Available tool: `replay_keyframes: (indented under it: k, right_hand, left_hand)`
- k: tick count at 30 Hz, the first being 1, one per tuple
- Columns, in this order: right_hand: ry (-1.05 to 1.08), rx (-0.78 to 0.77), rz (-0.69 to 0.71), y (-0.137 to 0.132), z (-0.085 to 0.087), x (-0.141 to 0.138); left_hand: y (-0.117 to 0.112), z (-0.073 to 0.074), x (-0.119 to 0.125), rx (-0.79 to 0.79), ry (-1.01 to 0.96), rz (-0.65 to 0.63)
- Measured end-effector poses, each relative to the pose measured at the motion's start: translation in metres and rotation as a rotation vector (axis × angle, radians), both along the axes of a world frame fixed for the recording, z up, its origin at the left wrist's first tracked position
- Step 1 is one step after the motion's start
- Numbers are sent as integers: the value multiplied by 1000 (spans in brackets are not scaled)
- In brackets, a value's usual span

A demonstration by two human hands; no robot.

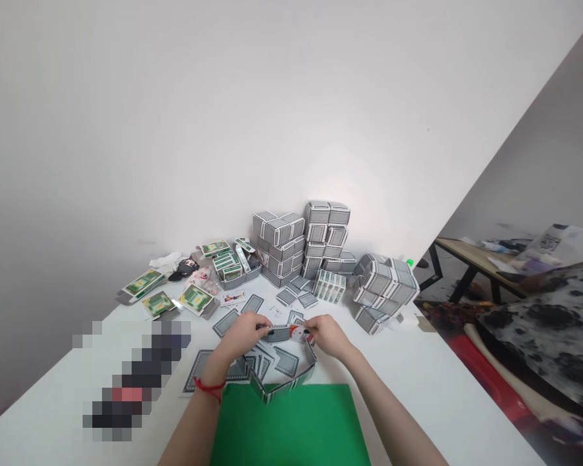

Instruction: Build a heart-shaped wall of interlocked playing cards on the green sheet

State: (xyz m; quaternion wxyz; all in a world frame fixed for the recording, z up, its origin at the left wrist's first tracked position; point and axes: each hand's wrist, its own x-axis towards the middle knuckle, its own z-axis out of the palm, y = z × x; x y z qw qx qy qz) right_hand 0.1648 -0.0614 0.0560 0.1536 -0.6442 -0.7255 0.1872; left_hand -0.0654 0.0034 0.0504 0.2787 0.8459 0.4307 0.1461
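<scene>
Both of my hands meet over the white table [418,388], just beyond a green mat [291,424]. My left hand [243,336] and my right hand [326,335] pinch the top ends of a ring of joined playing cards [284,382] that stands on edge on the mat's far border. One card at the top, between my fingers, shows a red and white face. A red string circles my left wrist. Loose grey-backed cards [284,359] lie flat under and around the ring.
Stacks of grey card cubes [301,243] stand at the back, with another pile [386,288] to the right. Green card packs [194,298] and a small tray [238,272] lie at the left. A blurred patch [131,382] covers something at the near left. The table's right edge drops off.
</scene>
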Motion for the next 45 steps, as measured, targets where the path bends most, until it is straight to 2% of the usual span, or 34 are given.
replay_keyframes:
  k: [5,15,18,25,32,41,45]
  right_hand:
    - [-137,3,13,2,3,-1]
    - [-342,7,88,6,2,-6]
    - [-272,23,89,8,-1,-10]
    - [53,35,101,10,-12,-7]
    - [-141,-9,40,12,-13,-2]
    - [93,94,2,9,-28,-2]
    - [68,109,-11,8,-31,-1]
  left_hand:
    - [2,-5,0,17,-30,-8]
    - [-2,-1,5,12,21,-41]
    - [-3,0,7,14,46,-35]
    - [-1,-3,6,33,27,-33]
    - [2,-5,4,-1,1,10]
    - [5,-8,1,21,-9,16]
    - [2,-4,1,3,17,6]
